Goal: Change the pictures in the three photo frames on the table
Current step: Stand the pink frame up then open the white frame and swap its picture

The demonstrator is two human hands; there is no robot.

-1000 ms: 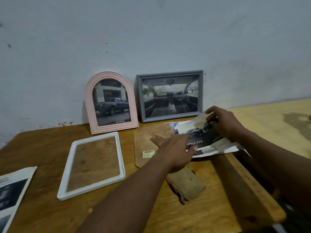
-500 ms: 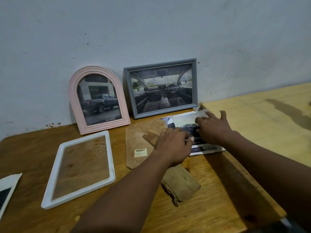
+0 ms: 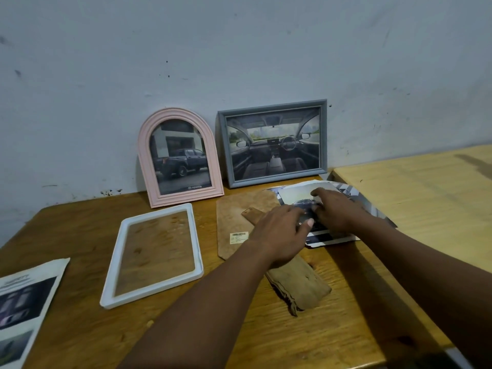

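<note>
Progress: pink arched frame (image 3: 179,158) and grey frame (image 3: 273,142) stand at 12 o'clock, leaning on the wall, each with a car picture inside. Cannot tell from this view whether those are new or old prints; my judgement is that they are done.

White frame (image 3: 196,241) lies flat at 9 o'clock of the hands, empty, with the table (image 3: 80,328) showing through it. Its brown backing board (image 3: 239,217) lies loose between it and the hands, prop leg (image 3: 295,283) pointing to 5 o'clock. So at least this frame is left: pick a print, lay it in, refit the board, stand it up.

Stack of pictures (image 3: 295,191) sits at 1 o'clock, just below the grey frame.

Left hand (image 3: 282,233) rests on the near edge of the stack, thumb on a print; fingers hidden, so cannot tell whether it pinches. Right hand (image 3: 338,211) is on top of the stack, forefinger out, other fingers bent; grip not discernible, blurred.

A leaflet (image 3: 24,302) lies at 8 o'clock.

Versus half a second ago: the right hand's fingers, then spread flat, are now drawn in; the left hand has come further onto the stack. Frames and board unmoved. More of the leaflet shows.
</note>
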